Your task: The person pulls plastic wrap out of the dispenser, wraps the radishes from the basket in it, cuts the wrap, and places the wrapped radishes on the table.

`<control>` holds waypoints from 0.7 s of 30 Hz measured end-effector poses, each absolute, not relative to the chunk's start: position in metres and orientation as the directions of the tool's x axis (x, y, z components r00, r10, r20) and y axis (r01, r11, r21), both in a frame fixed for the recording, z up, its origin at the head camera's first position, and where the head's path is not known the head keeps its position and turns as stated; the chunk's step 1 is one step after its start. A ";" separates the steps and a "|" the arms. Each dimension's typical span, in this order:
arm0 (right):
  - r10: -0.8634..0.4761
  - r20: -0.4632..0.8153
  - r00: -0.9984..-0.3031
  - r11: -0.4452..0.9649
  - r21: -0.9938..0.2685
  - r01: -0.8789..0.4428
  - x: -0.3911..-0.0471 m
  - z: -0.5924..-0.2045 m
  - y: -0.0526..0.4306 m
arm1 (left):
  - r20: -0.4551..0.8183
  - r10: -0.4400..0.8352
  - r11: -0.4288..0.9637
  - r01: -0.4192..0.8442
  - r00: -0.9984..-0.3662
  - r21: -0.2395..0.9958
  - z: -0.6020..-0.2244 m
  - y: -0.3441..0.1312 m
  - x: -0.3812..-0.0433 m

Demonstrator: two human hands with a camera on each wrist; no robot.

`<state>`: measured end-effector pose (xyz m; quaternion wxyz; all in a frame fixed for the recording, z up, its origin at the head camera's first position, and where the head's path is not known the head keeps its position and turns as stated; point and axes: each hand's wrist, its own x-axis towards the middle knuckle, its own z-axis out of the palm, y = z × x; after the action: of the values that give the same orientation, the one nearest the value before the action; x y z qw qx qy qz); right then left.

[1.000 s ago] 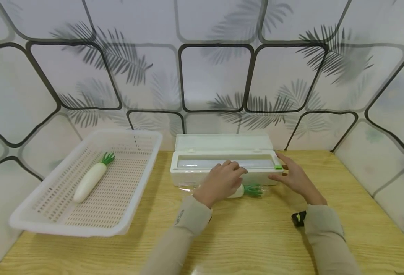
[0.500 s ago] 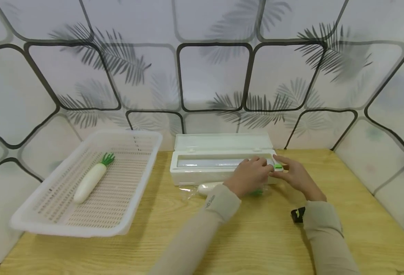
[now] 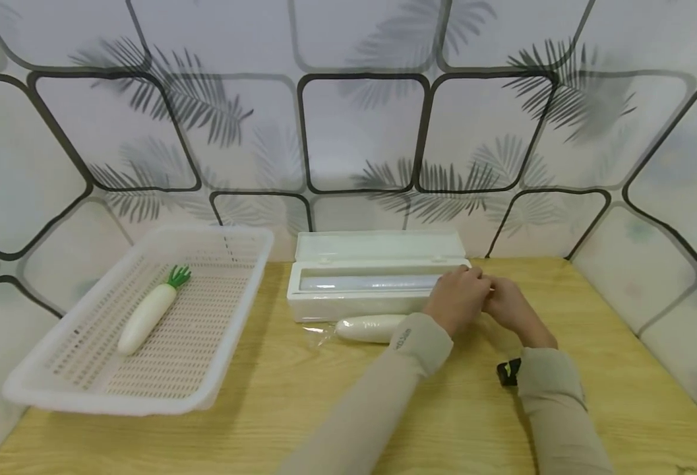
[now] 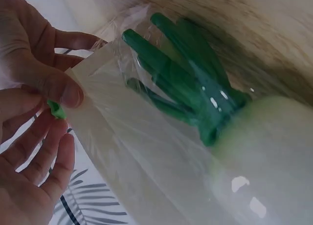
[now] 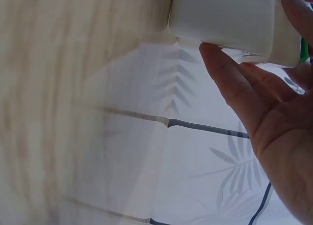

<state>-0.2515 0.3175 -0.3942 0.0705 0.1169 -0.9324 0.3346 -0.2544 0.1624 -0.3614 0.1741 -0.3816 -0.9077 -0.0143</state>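
Head view shows our left hand (image 3: 457,300) has moved right; its curled fingers pinch the tab (image 4: 56,110). Our loosely bent right hand (image 3: 510,309) grips the box (image 3: 336,307), so both work together.

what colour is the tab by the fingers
The tab is bright green, best in left wrist view.

On the yellow wood-grained tabletop (image 3: 235,439), you see a white slotted basket (image 3: 117,404) along the left edge; toward the back edge, a white cling-film dispenser (image 3: 348,307) with green tab (image 4: 56,110) and a white, green-leaved wrapped radish (image 3: 368,328). Your sleeves (image 3: 378,409) are beige; the backdrop (image 3: 360,132), grey-fronded, black-lined.
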 end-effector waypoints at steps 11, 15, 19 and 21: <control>-0.169 0.221 -0.960 0.741 -0.614 -0.272 -0.252 -0.397 0.321 | 0.341 0.643 0.746 0.662 -0.686 -0.077 -0.362 0.172 -0.257; -0.161 0.191 -0.968 0.719 -0.649 -0.247 -0.251 -0.397 0.322 | 0.326 0.613 0.766 0.642 -0.720 -0.024 -0.361 0.175 -0.258; -0.176 0.182 -0.967 0.701 -0.667 -0.253 -0.252 -0.396 0.320 | 0.311 0.597 0.778 0.629 -0.739 0.003 -0.361 0.173 -0.260; -0.181 0.177 -0.967 0.697 -0.671 -0.253 -0.252 -0.396 0.320 | 0.303 0.607 0.773 0.635 -0.735 -0.009 -0.361 0.172 -0.261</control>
<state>-0.2519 0.3195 -0.3961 0.0485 0.1179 -0.9198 0.3711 -0.2607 0.1717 -0.3610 0.1458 -0.3339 -0.9301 -0.0474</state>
